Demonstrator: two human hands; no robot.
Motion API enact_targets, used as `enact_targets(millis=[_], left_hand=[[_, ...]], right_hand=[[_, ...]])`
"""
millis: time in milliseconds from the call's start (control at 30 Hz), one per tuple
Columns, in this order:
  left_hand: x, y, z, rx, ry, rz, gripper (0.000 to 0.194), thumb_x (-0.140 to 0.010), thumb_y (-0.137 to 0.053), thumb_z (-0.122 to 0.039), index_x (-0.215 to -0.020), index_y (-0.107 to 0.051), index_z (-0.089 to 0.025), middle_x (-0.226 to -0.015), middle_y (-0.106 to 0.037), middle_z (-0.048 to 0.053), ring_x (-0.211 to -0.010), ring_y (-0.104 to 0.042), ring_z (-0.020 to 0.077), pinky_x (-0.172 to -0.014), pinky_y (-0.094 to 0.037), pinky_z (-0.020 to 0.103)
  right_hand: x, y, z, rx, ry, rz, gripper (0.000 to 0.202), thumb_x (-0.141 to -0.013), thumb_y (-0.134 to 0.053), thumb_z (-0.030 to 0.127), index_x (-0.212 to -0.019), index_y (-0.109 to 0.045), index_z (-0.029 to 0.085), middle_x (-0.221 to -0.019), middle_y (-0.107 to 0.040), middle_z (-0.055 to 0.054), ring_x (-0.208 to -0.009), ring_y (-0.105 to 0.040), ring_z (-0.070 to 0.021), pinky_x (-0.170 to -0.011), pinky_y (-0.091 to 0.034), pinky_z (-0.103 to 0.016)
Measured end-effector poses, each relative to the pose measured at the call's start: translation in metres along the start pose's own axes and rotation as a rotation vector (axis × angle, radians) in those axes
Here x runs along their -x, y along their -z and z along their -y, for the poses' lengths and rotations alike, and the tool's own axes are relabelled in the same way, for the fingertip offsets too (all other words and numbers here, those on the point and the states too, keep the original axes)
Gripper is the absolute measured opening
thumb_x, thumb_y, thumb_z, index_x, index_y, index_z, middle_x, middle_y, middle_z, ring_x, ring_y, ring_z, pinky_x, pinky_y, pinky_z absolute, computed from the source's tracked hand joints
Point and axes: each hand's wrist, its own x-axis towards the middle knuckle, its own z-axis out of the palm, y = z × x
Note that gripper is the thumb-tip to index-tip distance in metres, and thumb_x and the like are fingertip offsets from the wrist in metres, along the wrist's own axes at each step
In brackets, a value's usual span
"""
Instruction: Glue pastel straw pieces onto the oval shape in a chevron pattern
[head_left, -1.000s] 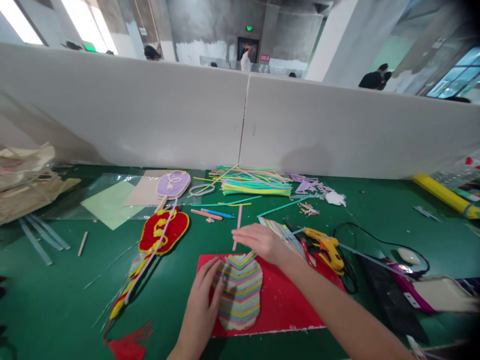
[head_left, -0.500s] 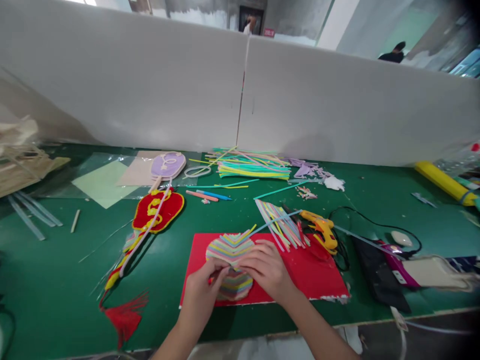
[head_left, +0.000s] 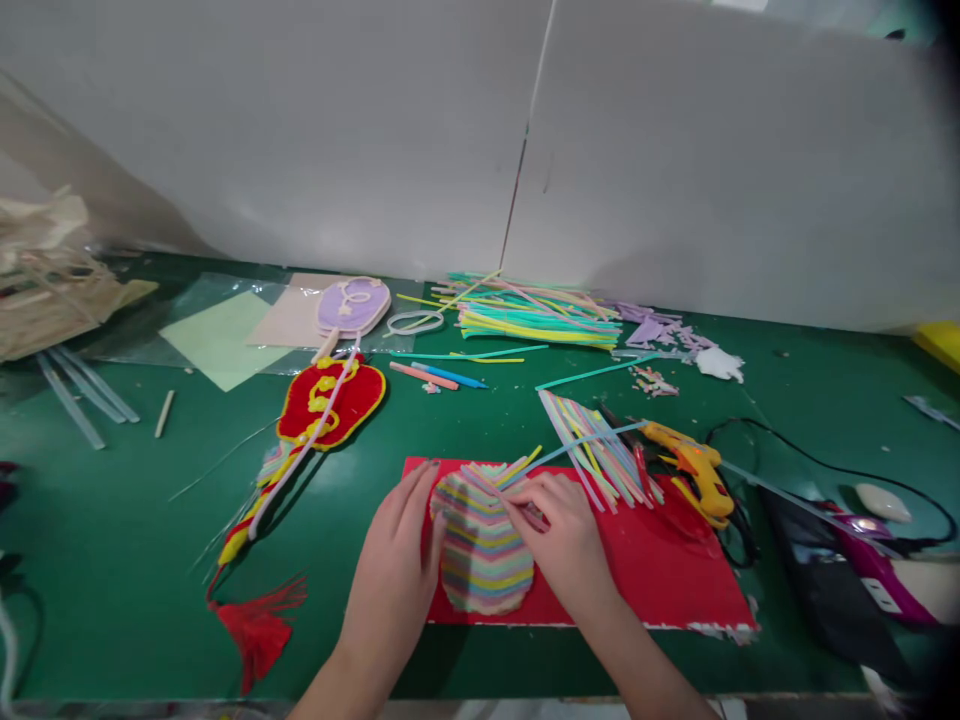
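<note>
A rounded panel of zigzag pastel stripes [head_left: 486, 565] lies on a red board [head_left: 637, 590]. My left hand [head_left: 397, 560] rests along the panel's left edge, its fingers stretched out and the thumb touching the stripes. Over the upper right of the panel, my right hand [head_left: 566, 530] pinches a thin pinkish strip [head_left: 486, 482], which slants across the striped top. Loose yellow and blue strip ends stick out behind my right fingers. Several cut pastel strips [head_left: 600, 465] lie in a fan on the board's far edge, beside a yellow hot glue gun [head_left: 694, 465].
A red fan-shaped piece [head_left: 334, 405] with a red tassel [head_left: 259, 630] lies to the left, a purple fan [head_left: 354, 305] behind it. Farther back are a bundle of coloured strips [head_left: 540, 325] and two pens [head_left: 439, 375]. A dark pouch [head_left: 825, 580] sits at right.
My left hand has opened from a pinch and moved to the panel's left edge. The right hand now pinches a pinkish strip near the panel's top. The camera view has tilted down.
</note>
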Motion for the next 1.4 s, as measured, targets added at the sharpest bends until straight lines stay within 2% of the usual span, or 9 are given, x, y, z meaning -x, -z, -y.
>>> enact_targets(millis=[167,300,567,900,1200,1400], left_hand=[[0.015,-0.009,-0.007,-0.226,-0.223,0.103,0.054,-0.095,-0.040,-0.031,-0.146,-0.026,-0.016,-0.145,-0.043,0.011,-0.132,-0.041,0.0231,-0.104,-0.041,0.041],[0.016,-0.015,-0.010,-0.299,-0.280,0.105,0.058,-0.096,-0.038,-0.034,-0.148,-0.021,-0.014,-0.147,-0.041,0.010,-0.133,-0.041,0.0238,-0.103,-0.042,0.042],[0.018,-0.025,-0.009,-0.344,-0.288,0.119,0.056,-0.095,-0.038,-0.033,-0.147,-0.027,-0.015,-0.150,-0.035,0.010,-0.137,-0.033,0.0266,-0.105,-0.038,0.046],[0.018,-0.028,-0.011,-0.339,-0.246,0.129,0.054,-0.096,-0.037,-0.033,-0.145,-0.030,-0.015,-0.151,-0.032,0.014,-0.137,-0.034,0.0270,-0.104,-0.039,0.046],[0.021,-0.026,-0.015,-0.352,-0.309,0.108,0.056,-0.096,-0.035,-0.034,-0.146,-0.027,-0.009,-0.146,-0.042,0.013,-0.133,-0.041,0.0243,-0.105,-0.038,0.042],[0.017,-0.029,-0.016,-0.377,-0.291,0.116,0.055,-0.096,-0.034,-0.035,-0.144,-0.031,-0.008,-0.147,-0.039,0.013,-0.133,-0.040,0.0253,-0.105,-0.037,0.044]], right_hand=[[-0.003,-0.003,0.005,0.131,0.041,0.058,0.012,-0.083,-0.064,0.018,-0.073,-0.058,0.020,-0.072,-0.060,0.001,-0.073,-0.052,-0.0166,-0.071,-0.034,-0.031],[-0.006,-0.006,0.003,0.195,0.067,0.087,0.014,-0.086,-0.060,0.018,-0.072,-0.059,0.020,-0.072,-0.060,0.000,-0.073,-0.052,-0.0171,-0.070,-0.033,-0.032],[-0.005,-0.008,0.000,0.210,0.051,0.118,0.012,-0.086,-0.060,0.019,-0.074,-0.060,0.020,-0.073,-0.061,0.000,-0.075,-0.054,-0.0174,-0.072,-0.034,-0.032],[-0.006,-0.007,0.003,0.248,0.075,0.112,0.014,-0.088,-0.056,0.019,-0.075,-0.061,0.020,-0.074,-0.061,-0.001,-0.076,-0.054,-0.0173,-0.074,-0.035,-0.032],[-0.006,-0.007,0.002,0.245,0.080,0.111,0.013,-0.088,-0.056,0.018,-0.076,-0.061,0.020,-0.074,-0.061,-0.001,-0.075,-0.053,-0.0171,-0.073,-0.035,-0.033],[-0.006,-0.007,0.002,0.238,0.058,0.134,0.012,-0.087,-0.059,0.019,-0.075,-0.061,0.019,-0.074,-0.061,-0.001,-0.075,-0.053,-0.0170,-0.074,-0.035,-0.033]])
